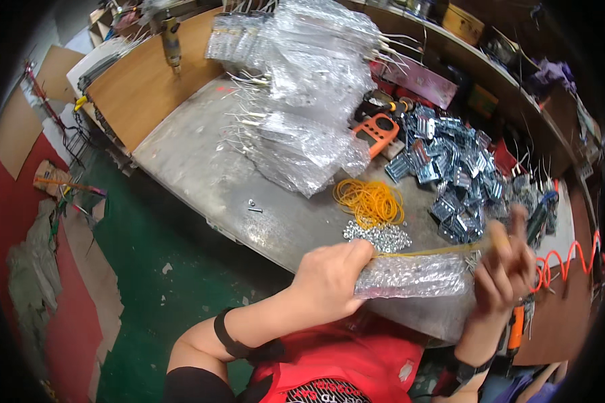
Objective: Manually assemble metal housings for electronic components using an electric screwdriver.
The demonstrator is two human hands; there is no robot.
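Note:
My left hand (333, 275) is closed on one end of a flat bubble-wrapped packet (413, 277), held above the table's near edge. A yellow rubber band (437, 251) stretches along the packet's upper edge, from my left fingers across to my right hand (506, 265). The right hand is smeared by motion; its fingers hook the band's far end beside the packet. What lies inside the wrap cannot be made out. Just beyond the packet are a heap of small metal nuts (378, 236) and a tangle of yellow rubber bands (370, 201).
Wrapped packets with white wires (316, 80) are piled at the back of the metal table (181, 148). Blue-grey metal parts (454, 168) are heaped right, beside an orange-cased meter (376, 133). A power screwdriver (171, 43) hangs back left. An orange coiled hose (565, 262) lies far right.

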